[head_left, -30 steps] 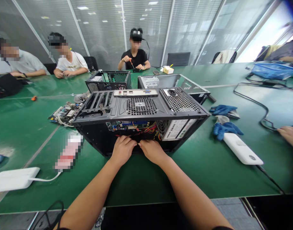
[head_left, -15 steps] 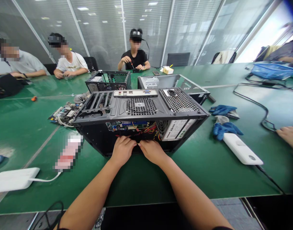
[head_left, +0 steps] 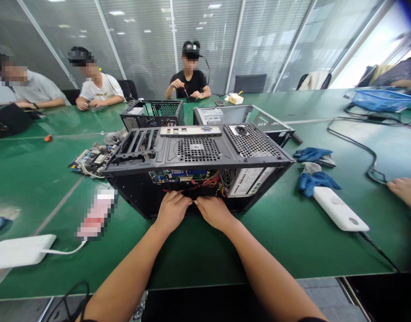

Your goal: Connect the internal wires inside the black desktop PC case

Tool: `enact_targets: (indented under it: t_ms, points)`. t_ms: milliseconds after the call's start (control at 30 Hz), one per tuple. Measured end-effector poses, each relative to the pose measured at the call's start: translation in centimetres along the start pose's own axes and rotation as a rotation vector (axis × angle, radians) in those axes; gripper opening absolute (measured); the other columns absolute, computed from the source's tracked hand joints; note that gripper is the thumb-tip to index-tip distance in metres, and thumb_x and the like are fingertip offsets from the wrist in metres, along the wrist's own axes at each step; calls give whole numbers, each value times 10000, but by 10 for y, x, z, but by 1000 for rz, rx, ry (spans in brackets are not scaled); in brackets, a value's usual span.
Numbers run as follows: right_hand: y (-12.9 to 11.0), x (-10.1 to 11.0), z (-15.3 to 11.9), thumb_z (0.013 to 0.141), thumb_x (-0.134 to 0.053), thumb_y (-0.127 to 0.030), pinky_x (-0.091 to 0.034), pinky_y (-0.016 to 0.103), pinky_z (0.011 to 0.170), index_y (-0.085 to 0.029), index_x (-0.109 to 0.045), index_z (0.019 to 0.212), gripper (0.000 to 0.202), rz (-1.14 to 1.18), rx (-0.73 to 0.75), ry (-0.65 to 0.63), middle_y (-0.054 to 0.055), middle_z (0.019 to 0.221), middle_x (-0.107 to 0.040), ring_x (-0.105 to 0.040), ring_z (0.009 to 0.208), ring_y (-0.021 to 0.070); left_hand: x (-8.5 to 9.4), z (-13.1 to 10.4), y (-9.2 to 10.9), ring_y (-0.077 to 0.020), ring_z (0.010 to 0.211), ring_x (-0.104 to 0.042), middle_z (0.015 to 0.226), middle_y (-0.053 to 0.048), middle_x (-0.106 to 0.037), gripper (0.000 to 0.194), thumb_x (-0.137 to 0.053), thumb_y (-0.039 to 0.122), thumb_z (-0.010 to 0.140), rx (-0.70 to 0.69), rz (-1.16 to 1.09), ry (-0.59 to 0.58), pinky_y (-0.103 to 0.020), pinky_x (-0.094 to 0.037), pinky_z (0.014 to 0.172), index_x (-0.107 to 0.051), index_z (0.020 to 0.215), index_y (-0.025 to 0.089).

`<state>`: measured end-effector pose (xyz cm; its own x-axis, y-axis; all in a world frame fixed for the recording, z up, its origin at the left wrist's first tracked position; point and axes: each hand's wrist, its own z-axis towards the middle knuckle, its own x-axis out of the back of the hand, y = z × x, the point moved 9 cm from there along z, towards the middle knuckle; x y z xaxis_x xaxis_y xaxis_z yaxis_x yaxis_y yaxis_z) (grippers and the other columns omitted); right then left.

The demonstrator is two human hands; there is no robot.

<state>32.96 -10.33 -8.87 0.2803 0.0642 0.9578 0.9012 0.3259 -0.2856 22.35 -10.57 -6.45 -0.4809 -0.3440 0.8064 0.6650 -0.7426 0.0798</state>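
Green worktop (head_left: 326, 255) fills the head view, with an open computer case (head_left: 195, 165) standing on it. At the case's near, open side, below its coloured cables (head_left: 210, 181), the left hand (head_left: 173, 210) and right hand (head_left: 215, 212) nearly meet; whether either grip pinches something is too small to tell. Close fingertip work seems in hand; the next move probably calls for steady fingers and care around those cables.

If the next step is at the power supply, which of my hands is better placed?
Probably the right hand: it is nearer the power supply, while the left hand is farther to the left.
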Motion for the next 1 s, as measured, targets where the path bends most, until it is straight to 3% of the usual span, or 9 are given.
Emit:
enact_targets:
  t_ms: [1000]
  points:
    - [1, -1, 0, 1032, -368, -297, -390, 264, 708, -188, -636, 925, 308, -9, -9, 28, 69, 926, -718, -668, 866, 180, -2, 2, 2, -211, 827, -576, 741, -42, -668, 235, -501, 260, 980, -4, 62, -49, -341, -409, 731, -696, 861, 205]
